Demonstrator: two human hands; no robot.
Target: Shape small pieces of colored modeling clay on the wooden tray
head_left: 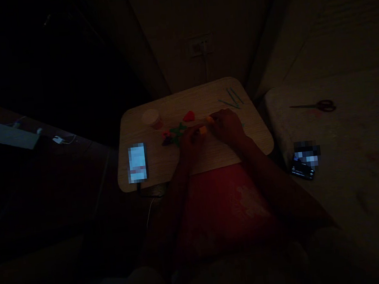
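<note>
My left hand (189, 143) is closed with a small orange-yellow piece (203, 130) at its fingertips. Just up and to the right, my right hand (227, 124) pinches a second orange-yellow piece (209, 119). The two pieces are apart; both look soft like modelling clay, but the dim light hides their texture. Green shapes (178, 129) lie beside my left hand and are partly covered by it. Left of these are a dark purple piece (167, 141) and a small pink-red piece (165, 134). A red heart-like piece (189, 116) rests beyond my hands.
On the wooden table (158, 163) stand a clear tub (152, 119) and a lit phone (137, 163) with a cable. Thin blue-green sticks (230, 99) lie at the far right. Scissors (317, 106) and another phone (303, 164) are on the pale surface to the right.
</note>
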